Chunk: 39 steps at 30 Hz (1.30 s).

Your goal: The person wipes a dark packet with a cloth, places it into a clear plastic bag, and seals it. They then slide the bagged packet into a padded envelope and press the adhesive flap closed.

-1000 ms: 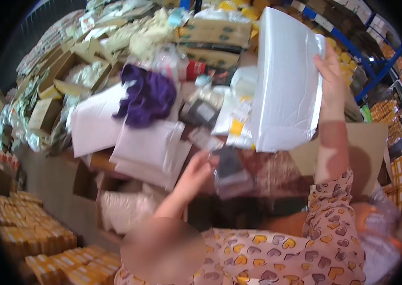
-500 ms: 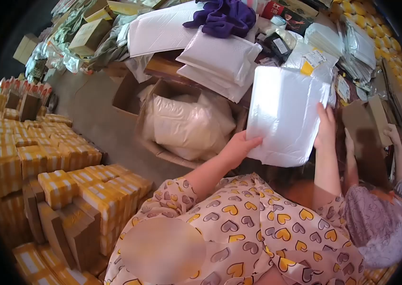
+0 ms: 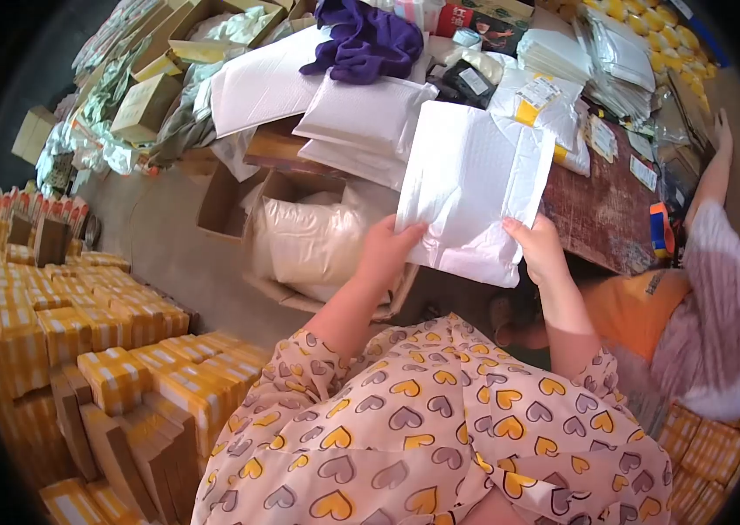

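Between my two hands I hold a white bubble mailer, tilted up in front of me. My left hand pinches its lower left edge, thumb on the face. At the lower right edge, my right hand grips it the same way, thumb on top. Just behind it, several white mailers lie stacked on the table, with a purple cloth over them. To the left below sits an open cardboard box holding a large cream-coloured plastic-wrapped bag.
Yellow-and-white taped parcels are piled on the left. A worn wooden table carries labelled packets and a blue-and-orange tape dispenser. At the right, a co-worker in an orange garment reaches across with one arm.
The mailer has come lower and nearer, and my right hand has slid down its edge. The co-worker's cardboard is out of their hands, and their arm now stretches toward the back.
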Available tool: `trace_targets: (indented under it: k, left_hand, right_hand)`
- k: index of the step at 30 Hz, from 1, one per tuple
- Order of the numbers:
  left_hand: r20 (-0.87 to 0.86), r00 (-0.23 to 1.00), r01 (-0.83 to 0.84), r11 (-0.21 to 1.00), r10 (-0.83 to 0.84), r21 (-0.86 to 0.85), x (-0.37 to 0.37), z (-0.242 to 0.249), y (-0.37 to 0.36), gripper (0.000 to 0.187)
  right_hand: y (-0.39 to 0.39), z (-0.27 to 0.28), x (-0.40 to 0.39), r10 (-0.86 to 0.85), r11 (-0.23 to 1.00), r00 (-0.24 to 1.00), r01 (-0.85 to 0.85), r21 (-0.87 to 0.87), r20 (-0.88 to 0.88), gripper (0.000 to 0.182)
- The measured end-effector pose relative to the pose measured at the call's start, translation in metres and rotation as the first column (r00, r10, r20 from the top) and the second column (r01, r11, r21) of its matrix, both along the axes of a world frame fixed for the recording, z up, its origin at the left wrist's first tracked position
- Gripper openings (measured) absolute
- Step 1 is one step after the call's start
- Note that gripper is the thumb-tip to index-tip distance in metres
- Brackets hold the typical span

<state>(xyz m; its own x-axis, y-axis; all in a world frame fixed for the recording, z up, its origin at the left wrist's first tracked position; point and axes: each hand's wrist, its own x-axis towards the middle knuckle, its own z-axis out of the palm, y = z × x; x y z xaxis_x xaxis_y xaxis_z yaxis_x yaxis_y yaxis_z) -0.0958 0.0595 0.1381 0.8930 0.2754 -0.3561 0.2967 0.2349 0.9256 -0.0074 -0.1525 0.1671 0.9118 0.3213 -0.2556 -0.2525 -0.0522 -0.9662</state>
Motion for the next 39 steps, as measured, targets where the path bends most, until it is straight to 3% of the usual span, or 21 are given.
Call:
trace_targets:
  k: [2,4,5,6,8,9,10,12,13,15,16,18,22,24,27,29,32,34,36,38,39]
  left_hand:
    - [0.048,0.999,-0.011,0.992,0.017,-0.126,0.006,0.004,0.001,0.025]
    - [0.093,0.995,-0.008,0.967,0.033,-0.253,0.012,0.008,0.006,0.026]
    - [0.077,0.996,-0.02,0.987,0.032,-0.158,0.015,0.009,0.01,0.027]
    - [0.064,0.997,-0.026,0.998,0.03,-0.061,0.019,0.011,0.014,0.029]
    - [0.07,0.997,0.028,0.982,-0.015,-0.187,0.024,0.012,0.014,0.028]
    - [0.073,0.994,0.098,0.947,-0.08,-0.307,0.025,0.015,0.012,0.027]
    - [0.079,0.987,0.162,0.891,-0.141,-0.424,0.026,0.016,0.009,0.026]
    - [0.161,0.968,0.249,0.836,-0.193,-0.49,0.024,0.017,0.005,0.026]
    - [0.207,0.952,0.298,0.848,-0.227,-0.44,0.024,0.017,0.006,0.029]
    - [0.316,0.882,0.428,0.874,-0.349,-0.229,0.02,0.02,0.008,0.04]
    - [0.316,0.877,0.442,0.864,-0.361,-0.24,0.019,0.015,0.011,0.04]
    - [0.417,0.752,0.522,0.847,-0.511,0.097,0.018,0.009,0.014,0.047]
    - [0.292,0.753,0.63,0.775,-0.589,-0.061,0.01,0.006,0.018,0.044]
    - [0.28,0.76,0.623,0.78,-0.586,-0.059,0.008,0.002,0.023,0.042]
    - [0.251,0.8,0.548,0.834,-0.545,0.062,0.004,0.003,0.034,0.037]
    - [0.301,0.764,0.558,0.819,-0.571,0.138,0.002,0.006,0.04,0.028]
    - [0.301,0.704,0.575,0.765,-0.643,0.29,0.001,-0.006,0.055,0.023]
    - [0.369,0.667,0.582,0.762,-0.647,0.284,-0.001,-0.019,0.06,0.022]
    - [0.256,0.725,0.547,0.761,-0.639,0.348,-0.005,-0.023,0.063,0.025]
    - [0.204,0.723,0.543,0.726,-0.66,0.422,-0.007,-0.015,0.059,0.028]
    - [0.142,0.743,0.516,0.695,-0.654,0.502,-0.004,-0.012,0.055,0.032]
  right_hand:
    - [0.001,-0.003,0.003,-0.06,0.997,0.997,0.057,-0.049,-0.053,0.027]
    - [0.005,-0.023,0.005,-0.172,0.964,0.905,0.236,-0.123,0.39,0.045]
    - [0.011,-0.001,-0.007,-0.004,0.823,0.833,0.317,-0.471,0.553,0.061]
    - [0.019,0.005,-0.015,0.126,0.827,0.717,0.306,-0.472,0.686,0.068]
    - [0.046,0.032,-0.041,0.481,0.758,0.617,0.065,-0.649,0.623,0.079]
    - [0.059,0.036,-0.05,0.542,0.739,0.579,0.016,-0.674,0.609,0.079]
    - [0.067,0.02,-0.054,0.554,0.769,0.534,-0.035,-0.638,0.638,0.071]
    - [0.08,0.007,-0.066,0.343,0.854,0.681,0.062,-0.517,0.647,0.06]
    - [0.083,0.007,-0.068,0.334,0.847,0.688,0.08,-0.525,0.644,0.06]
    - [0.086,0.006,-0.075,-0.028,0.96,0.855,0.168,-0.224,0.518,0.048]
    - [0.085,0.006,-0.075,-0.037,0.954,0.856,0.183,-0.236,0.515,0.048]
    - [0.082,0.006,-0.073,-0.182,0.959,0.926,0.242,-0.151,0.331,0.036]
    - [0.096,0.016,-0.083,-0.054,0.968,0.95,0.125,-0.216,0.307,0.018]
    - [0.103,0.015,-0.084,-0.072,0.956,0.914,0.177,-0.233,0.399,0.017]
    - [0.111,0.016,-0.081,-0.051,0.937,0.936,0.165,-0.309,0.348,0.018]
    - [0.113,0.015,-0.079,-0.086,0.93,0.968,0.163,-0.328,0.237,0.018]
    - [0.121,0.008,-0.083,-0.086,0.937,0.964,0.164,-0.307,0.251,0.022]
    - [0.125,0.014,-0.091,-0.093,0.945,0.99,0.122,-0.303,0.11,0.024]
    - [0.126,0.002,-0.099,-0.12,0.961,0.98,0.156,-0.23,0.162,0.023]
    - [0.12,0.003,-0.103,-0.02,0.934,0.97,0.105,-0.341,0.242,0.022]
    - [0.118,-0.001,-0.104,-0.021,0.917,0.923,0.171,-0.361,0.384,0.016]
